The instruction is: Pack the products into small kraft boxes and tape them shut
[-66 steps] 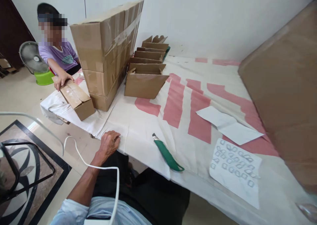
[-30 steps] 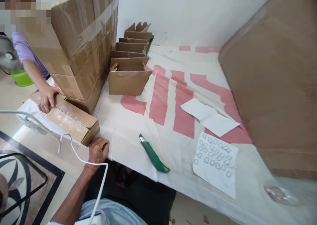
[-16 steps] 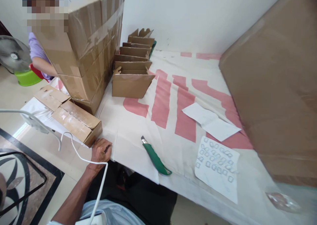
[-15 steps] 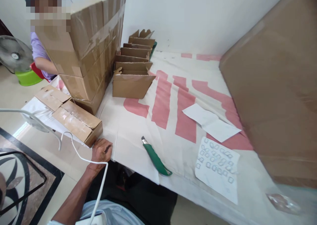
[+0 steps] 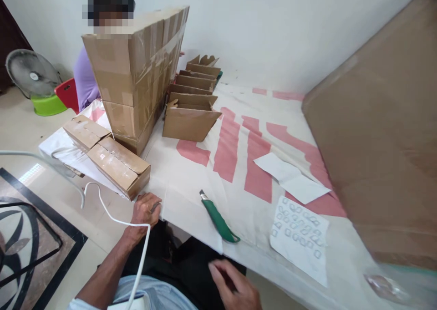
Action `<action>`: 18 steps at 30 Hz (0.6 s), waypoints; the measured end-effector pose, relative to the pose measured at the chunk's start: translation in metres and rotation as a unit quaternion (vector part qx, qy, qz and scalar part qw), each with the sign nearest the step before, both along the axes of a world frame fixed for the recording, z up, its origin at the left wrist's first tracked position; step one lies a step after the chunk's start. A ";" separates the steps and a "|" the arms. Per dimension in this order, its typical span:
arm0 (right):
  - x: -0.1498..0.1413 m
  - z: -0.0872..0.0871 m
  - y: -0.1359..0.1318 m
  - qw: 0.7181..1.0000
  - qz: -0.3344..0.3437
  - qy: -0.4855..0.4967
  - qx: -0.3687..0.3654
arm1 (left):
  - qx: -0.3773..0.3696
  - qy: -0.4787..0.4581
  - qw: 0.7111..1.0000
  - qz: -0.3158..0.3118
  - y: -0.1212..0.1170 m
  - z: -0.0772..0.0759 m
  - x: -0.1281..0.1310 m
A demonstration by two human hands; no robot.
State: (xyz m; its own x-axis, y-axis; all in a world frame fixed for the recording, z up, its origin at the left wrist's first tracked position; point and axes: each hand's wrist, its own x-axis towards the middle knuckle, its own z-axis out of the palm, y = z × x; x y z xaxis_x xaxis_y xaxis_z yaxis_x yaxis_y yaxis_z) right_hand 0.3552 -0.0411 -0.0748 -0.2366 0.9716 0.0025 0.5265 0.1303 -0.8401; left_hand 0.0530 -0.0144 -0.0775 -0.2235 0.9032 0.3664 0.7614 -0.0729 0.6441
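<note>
My left hand [image 5: 146, 212] rests on the table's near edge with its fingers curled shut, just below the front corner of a small closed cardboard box [image 5: 119, 164]. A dark band shows at its fingers, and I make out nothing held in it. My right hand [image 5: 235, 285] is above my lap at the bottom, partly cut off by the frame; it is open, with a gap between thumb and fingers. A green utility knife [image 5: 220, 221] lies on the cloth between the two hands, touched by neither. Another closed cardboard box [image 5: 87, 131] lies end to end behind the first.
A tall taped stack of cartons [image 5: 118, 73] partly hides a seated person [image 5: 85, 80]. Several open cardboard pieces [image 5: 191, 123] stand beside it. Papers [image 5: 300, 239], a clear plastic item [image 5: 385, 288] and a large cardboard panel [image 5: 382, 141] are at right. A white cable [image 5: 112, 216] crosses my left arm.
My right hand has come into view from below. The person set a second box down, withdrew their hand and shifted behind the stack. My left hand stays at the edge; the view has shifted.
</note>
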 end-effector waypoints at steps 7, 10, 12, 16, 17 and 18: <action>-0.154 0.034 0.087 0.977 0.118 0.144 0.104 | 0.103 -0.033 0.994 0.000 -0.022 0.011 -0.006; -0.203 0.032 0.103 0.968 0.176 0.144 0.105 | 0.155 -0.017 0.986 0.055 -0.034 0.015 -0.019; -0.227 0.027 0.106 0.966 0.194 0.137 0.108 | 0.178 -0.008 0.979 0.099 -0.040 0.018 -0.031; -0.261 0.021 0.106 0.967 0.166 0.136 0.138 | 0.190 -0.016 0.973 0.127 -0.046 0.026 -0.054; -0.264 0.022 0.106 0.967 0.153 0.140 0.147 | 0.193 -0.021 0.972 0.130 -0.047 0.028 -0.059; -0.263 0.022 0.108 0.967 0.144 0.145 0.153 | 0.198 -0.024 0.970 0.136 -0.046 0.029 -0.065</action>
